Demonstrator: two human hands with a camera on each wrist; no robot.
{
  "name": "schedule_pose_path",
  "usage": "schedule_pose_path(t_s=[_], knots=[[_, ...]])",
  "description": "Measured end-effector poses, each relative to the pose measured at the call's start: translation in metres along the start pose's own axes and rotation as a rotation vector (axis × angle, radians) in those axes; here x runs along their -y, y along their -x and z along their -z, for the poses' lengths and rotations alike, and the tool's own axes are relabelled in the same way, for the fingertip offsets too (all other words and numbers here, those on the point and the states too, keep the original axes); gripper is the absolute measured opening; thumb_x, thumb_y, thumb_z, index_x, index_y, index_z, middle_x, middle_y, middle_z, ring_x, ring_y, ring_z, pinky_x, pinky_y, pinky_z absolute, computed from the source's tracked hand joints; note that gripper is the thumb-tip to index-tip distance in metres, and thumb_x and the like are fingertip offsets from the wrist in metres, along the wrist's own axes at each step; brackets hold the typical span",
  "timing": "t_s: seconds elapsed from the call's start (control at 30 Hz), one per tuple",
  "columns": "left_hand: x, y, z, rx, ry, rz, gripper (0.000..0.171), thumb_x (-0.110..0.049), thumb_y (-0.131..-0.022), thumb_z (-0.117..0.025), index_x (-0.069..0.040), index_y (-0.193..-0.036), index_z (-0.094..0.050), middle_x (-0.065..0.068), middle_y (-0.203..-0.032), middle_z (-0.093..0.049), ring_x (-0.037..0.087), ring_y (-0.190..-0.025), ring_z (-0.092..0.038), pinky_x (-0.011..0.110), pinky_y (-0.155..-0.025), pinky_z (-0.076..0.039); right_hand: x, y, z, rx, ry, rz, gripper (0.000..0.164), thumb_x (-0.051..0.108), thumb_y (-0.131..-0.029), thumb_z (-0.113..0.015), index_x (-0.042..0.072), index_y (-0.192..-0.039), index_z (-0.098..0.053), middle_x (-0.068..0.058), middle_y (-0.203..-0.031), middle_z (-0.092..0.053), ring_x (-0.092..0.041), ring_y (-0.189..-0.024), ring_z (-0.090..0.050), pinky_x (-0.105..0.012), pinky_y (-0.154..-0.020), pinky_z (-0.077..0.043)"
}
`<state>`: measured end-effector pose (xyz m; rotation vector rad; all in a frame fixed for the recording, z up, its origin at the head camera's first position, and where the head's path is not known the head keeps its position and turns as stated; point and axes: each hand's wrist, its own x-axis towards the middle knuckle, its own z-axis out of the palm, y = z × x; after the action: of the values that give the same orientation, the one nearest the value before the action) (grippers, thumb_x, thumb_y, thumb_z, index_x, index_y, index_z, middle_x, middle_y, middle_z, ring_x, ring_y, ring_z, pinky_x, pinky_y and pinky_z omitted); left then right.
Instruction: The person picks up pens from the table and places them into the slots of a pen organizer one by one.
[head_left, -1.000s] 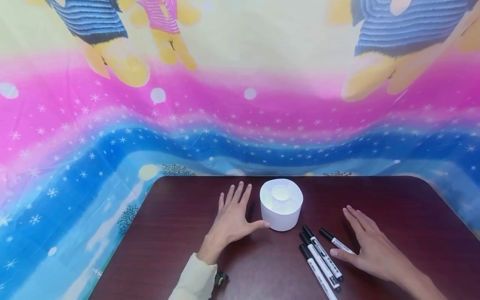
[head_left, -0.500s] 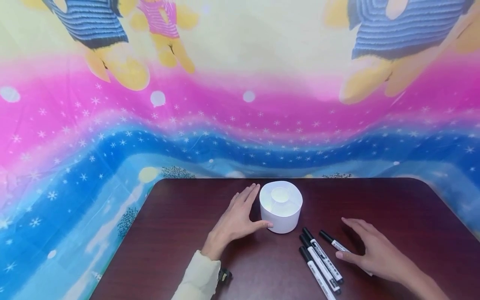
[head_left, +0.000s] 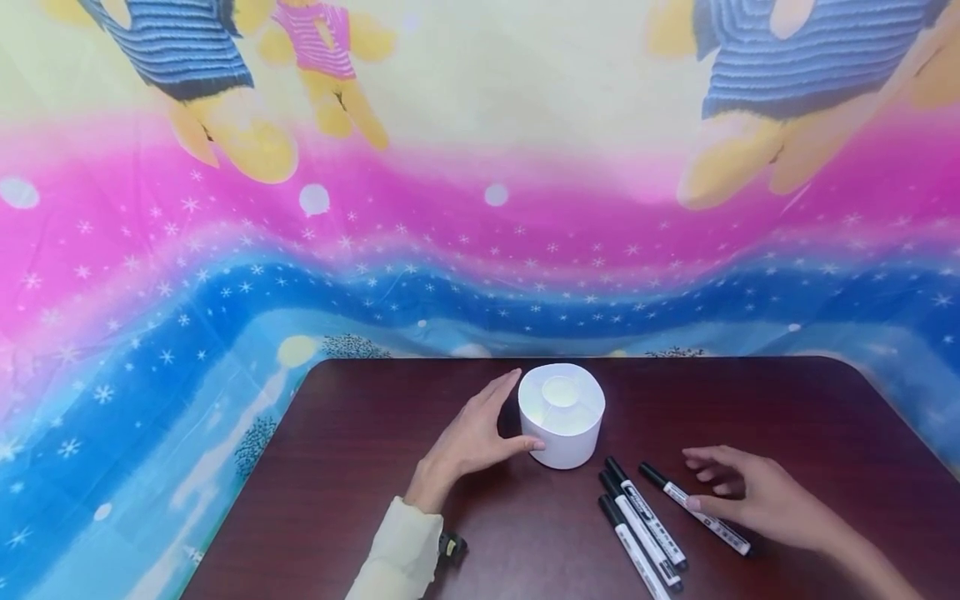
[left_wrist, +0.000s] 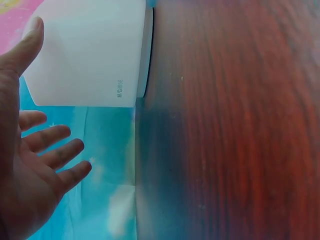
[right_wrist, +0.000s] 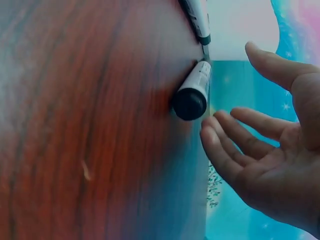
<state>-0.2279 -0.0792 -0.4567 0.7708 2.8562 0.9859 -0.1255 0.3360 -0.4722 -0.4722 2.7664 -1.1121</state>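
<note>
A round white desk organizer (head_left: 568, 446) with a central ring and divided compartments stands on the table. My left hand (head_left: 472, 437) is at its left side, thumb overlapping the front wall and fingers reaching along the far left. In the left wrist view the fingers are spread and relaxed beside the organizer (left_wrist: 90, 55). My right hand (head_left: 776, 500) hovers at a single black-capped whiteboard marker (head_left: 705, 518), thumb over its barrel and fingers loosely bent. The right wrist view shows the marker's black end (right_wrist: 190, 104) outside the fingers, with nothing held.
Left of the single marker, three more black-capped markers (head_left: 636, 510) lie side by side in front of the organizer. A dark wood table (head_left: 360, 433) with rounded corners meets a colourful printed cloth (head_left: 480, 250) behind. A small dark object (head_left: 452, 546) shows by the left cuff.
My left hand's fingers have drawn together and moved in against the organizer. The right hand has shifted right and nearer me, its fingers bending, uncovering more of the single marker.
</note>
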Motion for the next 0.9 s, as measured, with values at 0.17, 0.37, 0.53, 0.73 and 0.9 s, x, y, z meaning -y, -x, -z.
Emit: schedule_pose_path(t_s=[0.17, 0.37, 0.53, 0.73, 0.9], knots=[[0.002, -0.003, 0.0, -0.003, 0.032, -0.014, 0.112, -0.065, -0.083, -0.086, -0.027, -0.172, -0.029, 0.002, -0.174, -0.039, 0.027, -0.16, -0.041, 0.057, -0.126, -0.042, -0.008, -0.004, 0.007, 0.145, -0.258, -0.047, 0.06, 0.02, -0.103, -0.074, -0.01, -0.15, -0.053, -0.025, -0.134, -0.067, 0.001, -0.103, -0.069, -0.027, -0.081, -0.064], [0.005, -0.006, -0.002, -0.003, 0.097, -0.03, 0.11, -0.061, -0.082, -0.088, -0.022, -0.17, -0.034, 0.003, -0.171, -0.045, 0.027, -0.157, -0.045, 0.056, -0.125, -0.043, -0.017, -0.01, 0.01, 0.234, -0.395, -0.074, 0.057, 0.014, -0.105, -0.07, -0.017, -0.149, -0.05, -0.027, -0.131, -0.07, -0.004, -0.104, -0.073, -0.028, -0.084, -0.065], [0.007, -0.008, -0.005, -0.014, 0.125, -0.056, 0.107, -0.059, -0.082, -0.089, -0.021, -0.168, -0.039, 0.003, -0.166, -0.051, 0.025, -0.151, -0.053, 0.053, -0.122, -0.048, -0.023, -0.013, 0.009, 0.275, -0.465, -0.082, 0.055, 0.01, -0.104, -0.069, -0.02, -0.146, -0.05, -0.027, -0.129, -0.071, -0.005, -0.104, -0.074, -0.029, -0.085, -0.066], [0.008, -0.013, -0.008, -0.029, 0.183, -0.102, 0.099, -0.053, -0.081, -0.093, -0.036, -0.165, -0.042, -0.008, -0.159, -0.058, 0.014, -0.145, -0.057, 0.047, -0.12, -0.05, -0.016, -0.014, 0.005, 0.25, -0.418, -0.111, 0.053, 0.012, -0.099, -0.076, -0.017, -0.14, -0.06, -0.023, -0.122, -0.075, -0.007, -0.097, -0.076, -0.028, -0.081, -0.065], [0.009, -0.015, -0.01, -0.037, 0.23, -0.125, 0.097, -0.05, -0.081, -0.094, -0.039, -0.163, -0.043, -0.01, -0.155, -0.06, 0.011, -0.139, -0.061, 0.042, -0.117, -0.054, -0.005, -0.015, 0.0, 0.191, -0.281, -0.11, 0.053, 0.019, -0.089, -0.088, -0.01, -0.13, -0.07, -0.015, -0.107, -0.079, -0.008, -0.085, -0.077, -0.026, -0.073, -0.063]])
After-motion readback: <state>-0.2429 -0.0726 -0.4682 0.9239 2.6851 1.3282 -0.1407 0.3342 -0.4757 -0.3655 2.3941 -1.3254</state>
